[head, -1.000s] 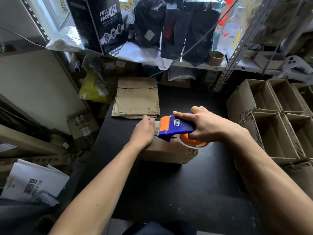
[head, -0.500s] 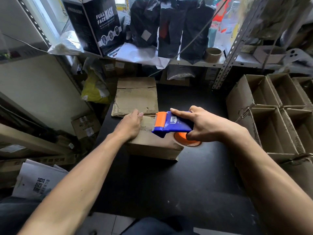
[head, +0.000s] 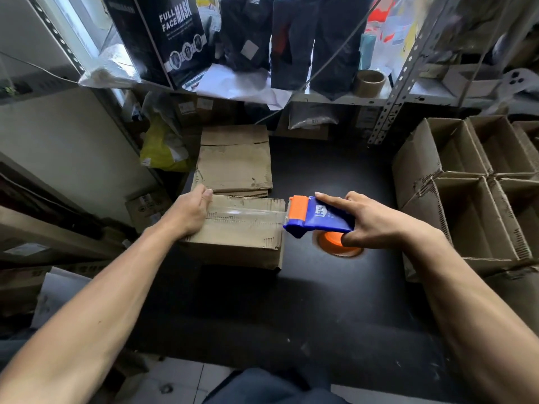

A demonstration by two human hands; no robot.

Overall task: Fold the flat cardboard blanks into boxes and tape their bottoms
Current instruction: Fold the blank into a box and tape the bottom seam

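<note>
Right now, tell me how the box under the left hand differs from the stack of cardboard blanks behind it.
The box is folded up into a solid shape, while the blanks lie flat in a stack. The box has clear tape along its top seam; the blanks show none. The left hand rests on the box; nothing touches the blanks. Both are worn brown corrugated cardboard on the black table.

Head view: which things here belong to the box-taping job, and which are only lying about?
Job in hand:
- box, steadied by the left hand
- tape dispenser, gripped by the right hand
- stack of flat blanks
- finished boxes

Lying about:
- face mask box
- yellow bag
- tape roll core
</note>
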